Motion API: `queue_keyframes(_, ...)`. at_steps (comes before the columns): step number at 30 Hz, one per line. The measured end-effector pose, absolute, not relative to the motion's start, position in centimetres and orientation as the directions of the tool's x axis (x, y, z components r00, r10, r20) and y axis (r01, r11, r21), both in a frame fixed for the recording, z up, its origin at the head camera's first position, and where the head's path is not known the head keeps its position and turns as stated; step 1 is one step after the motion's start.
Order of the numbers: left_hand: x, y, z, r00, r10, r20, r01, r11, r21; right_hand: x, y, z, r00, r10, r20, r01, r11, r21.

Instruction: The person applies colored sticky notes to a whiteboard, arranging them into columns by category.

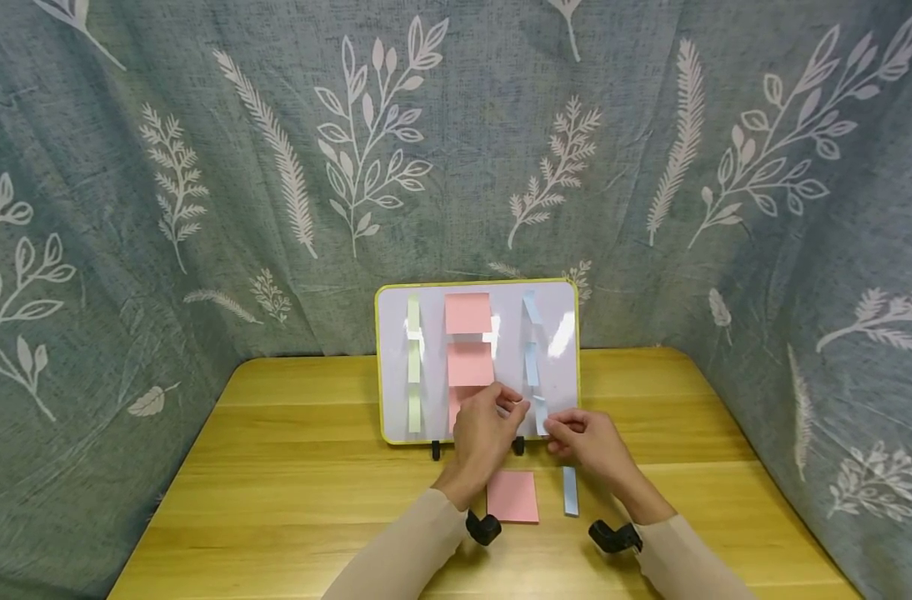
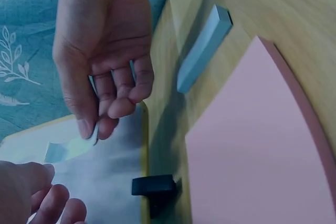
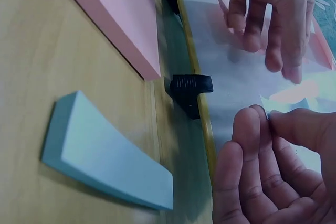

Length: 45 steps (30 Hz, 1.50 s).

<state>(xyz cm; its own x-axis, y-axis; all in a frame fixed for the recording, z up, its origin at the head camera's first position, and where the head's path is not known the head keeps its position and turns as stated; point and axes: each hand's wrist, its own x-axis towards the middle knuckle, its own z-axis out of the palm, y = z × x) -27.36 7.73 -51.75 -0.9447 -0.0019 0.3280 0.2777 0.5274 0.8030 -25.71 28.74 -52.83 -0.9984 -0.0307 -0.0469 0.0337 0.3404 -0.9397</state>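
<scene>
A whiteboard [image 1: 433, 367] with a yellow rim stands on the table, bearing green strips, pink square notes and blue strips. My right hand [image 1: 594, 442] pinches the lower end of the lowest blue sticky strip [image 1: 541, 418] between thumb and forefinger. In the right wrist view, the pinched strip [image 3: 266, 107] is partly hidden by the fingertips. My left hand [image 1: 484, 429] hovers before the board near the strip's upper end, fingers loosely bent and holding nothing. It covers part of the lowest pink note [image 1: 453, 406].
A pink sticky-note pad [image 1: 512, 497] lies on the wooden table [image 1: 298, 483] between the forearms. To its right is a blue strip pad [image 1: 571, 492]. Black feet [image 1: 436, 451] support the board's lower edge. A patterned curtain [image 1: 456, 167] hangs behind.
</scene>
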Motion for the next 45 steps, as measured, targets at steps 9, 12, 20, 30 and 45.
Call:
queue_keyframes(9,-28.2,8.1,-52.9,-0.94,0.016,0.342,0.287,0.583,0.76,-26.7,28.4,-53.5,-0.997,-0.03,-0.065,0.053,0.301,-0.952)
queue_keyframes(12,-28.2,8.3,-53.1,-0.93,0.032,0.367,0.313,0.595,0.74,-26.9,28.3,-53.6,-0.997,-0.026,-0.07,0.06,0.296,-0.953)
queue_keyframes(20,-28.7,8.9,-53.0,-0.916,0.026,0.401,0.328,0.623,0.71,-27.0,27.9,-53.5,-0.995,0.007,-0.097,0.095,0.272,-0.958)
queue_keyframes(30,-29.3,9.6,-53.1,-0.905,-0.019,0.425,0.298,0.685,0.665,-27.1,27.7,-53.7,-0.994,0.029,-0.106,0.11,0.249,-0.962)
queue_keyframes(45,-29.8,10.0,-53.2,-0.886,-0.022,0.463,0.29,0.754,0.59,-27.0,27.6,-54.0,-0.995,0.042,-0.09,0.098,0.249,-0.964)
